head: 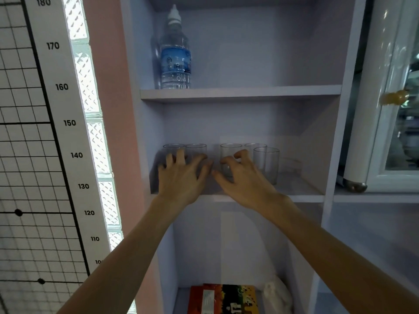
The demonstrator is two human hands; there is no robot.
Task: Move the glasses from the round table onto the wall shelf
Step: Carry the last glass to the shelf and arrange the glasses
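Several clear glasses stand in a row on the middle board of the pale lilac wall shelf [301, 197]. My left hand [181, 177] is spread in front of the two leftmost glasses [173, 148] [196, 148], fingertips against them. My right hand [240, 177] has its fingers loosely curled in front of the third glass [230, 150], with the thumb out to the left of it. Two more glasses [255, 148] [267, 164] stand free to the right. The round table is out of view.
A water bottle [175, 55] stands on the board above. In the compartment below lie a colourful box [223, 299] and a white bag [277, 295]. A height chart [61, 87] hangs at left, and a white glass-door cabinet [390, 132] is at right.
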